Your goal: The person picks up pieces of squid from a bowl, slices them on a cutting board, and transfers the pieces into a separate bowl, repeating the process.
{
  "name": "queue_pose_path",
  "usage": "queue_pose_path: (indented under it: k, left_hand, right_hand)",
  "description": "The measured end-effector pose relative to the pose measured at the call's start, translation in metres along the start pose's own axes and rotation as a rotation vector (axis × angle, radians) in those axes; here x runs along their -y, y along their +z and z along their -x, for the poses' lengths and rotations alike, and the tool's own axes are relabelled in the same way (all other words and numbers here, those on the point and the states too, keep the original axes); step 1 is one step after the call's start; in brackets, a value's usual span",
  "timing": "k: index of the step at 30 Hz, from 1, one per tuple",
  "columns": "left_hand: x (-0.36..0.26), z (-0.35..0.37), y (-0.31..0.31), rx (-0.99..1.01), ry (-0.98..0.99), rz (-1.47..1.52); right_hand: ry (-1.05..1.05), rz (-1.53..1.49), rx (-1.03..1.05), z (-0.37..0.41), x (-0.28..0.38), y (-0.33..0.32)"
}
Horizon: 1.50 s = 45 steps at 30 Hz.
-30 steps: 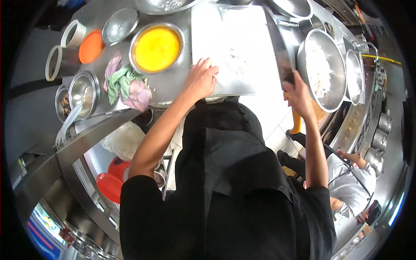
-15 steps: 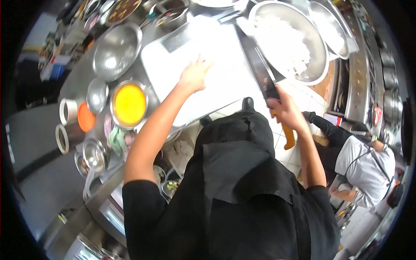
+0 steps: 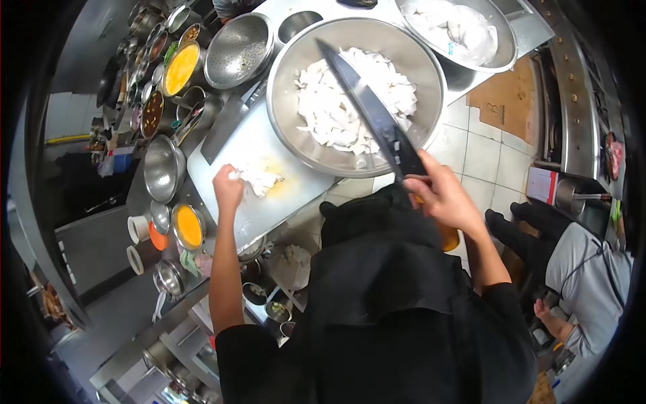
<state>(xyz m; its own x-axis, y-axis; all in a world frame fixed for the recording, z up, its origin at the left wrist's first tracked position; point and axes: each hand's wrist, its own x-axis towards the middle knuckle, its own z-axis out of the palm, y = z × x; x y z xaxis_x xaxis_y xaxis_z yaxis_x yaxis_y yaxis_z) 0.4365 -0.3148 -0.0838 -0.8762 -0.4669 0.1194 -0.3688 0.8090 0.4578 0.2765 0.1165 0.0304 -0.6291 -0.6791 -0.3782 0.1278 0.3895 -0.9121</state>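
My right hand (image 3: 441, 192) is closed round the orange handle of a long, dark-bladed knife (image 3: 367, 108). The blade slants over a big steel bowl (image 3: 289, 128) full of cut white pieces (image 3: 330, 114), its tip toward the far rim. At the left part of a white cutting board (image 3: 235, 215), my left hand (image 3: 229, 190) is curled, pinching a small white piece (image 3: 234, 175). Right beside those fingers lies a little heap of white pieces (image 3: 259, 180), with a yellowish wet stain around it. A cleaver (image 3: 225, 124) rests across the board's far left corner.
A perforated steel bowl (image 3: 239, 50) stands behind the cleaver, and a basin (image 3: 501, 40) with a plastic bag at the back right. To the left are bowls of yellow liquid (image 3: 188, 225) and another steel bowl (image 3: 163, 168). A person in grey (image 3: 582, 276) is at the right.
The view has turned, bringing the big bowl toward the middle. My left hand has gone from spread over the board to curled at its left. The knife now lies across the bowl.
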Motion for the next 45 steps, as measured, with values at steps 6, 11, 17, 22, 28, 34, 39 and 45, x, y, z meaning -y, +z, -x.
queue_pose_path:
  k: [6, 11, 17, 22, 28, 34, 39, 45]
  left_hand:
    - [-0.143, -0.065, -0.042, -0.016, 0.105, 0.136]
    - [-0.248, -0.108, -0.007, 0.281, 0.252, 0.052]
    - [-0.152, -0.087, -0.008, 0.014, -0.211, 0.166]
    - [-0.060, 0.024, 0.067, -0.045, -0.469, -0.358]
    - [-0.074, 0.032, 0.098, -0.254, -0.363, -0.229]
    - [-0.037, 0.022, 0.075, -0.295, -0.166, -0.234]
    - [-0.120, -0.022, 0.004, -0.391, -0.223, 0.200]
    - [-0.230, -0.079, 0.020, 0.060, -0.113, 0.336]
  right_hand:
    - [-0.014, 0.000, -0.054, 0.004, -0.029, -0.087]
    - [0.037, -0.045, -0.084, 0.001, -0.032, -0.116]
    - [0.035, -0.062, -0.120, 0.008, -0.050, -0.119]
    - [0.047, -0.002, -0.185, 0.014, -0.060, -0.106]
    - [0.216, 0.038, -0.118, 0.009, -0.033, -0.090]
    - [0.323, 0.010, -0.159, -0.007, -0.008, -0.088]
    - [0.143, 0.036, -0.105, -0.014, -0.028, -0.117]
    - [0.211, 0.013, -0.019, -0.017, -0.012, -0.167]
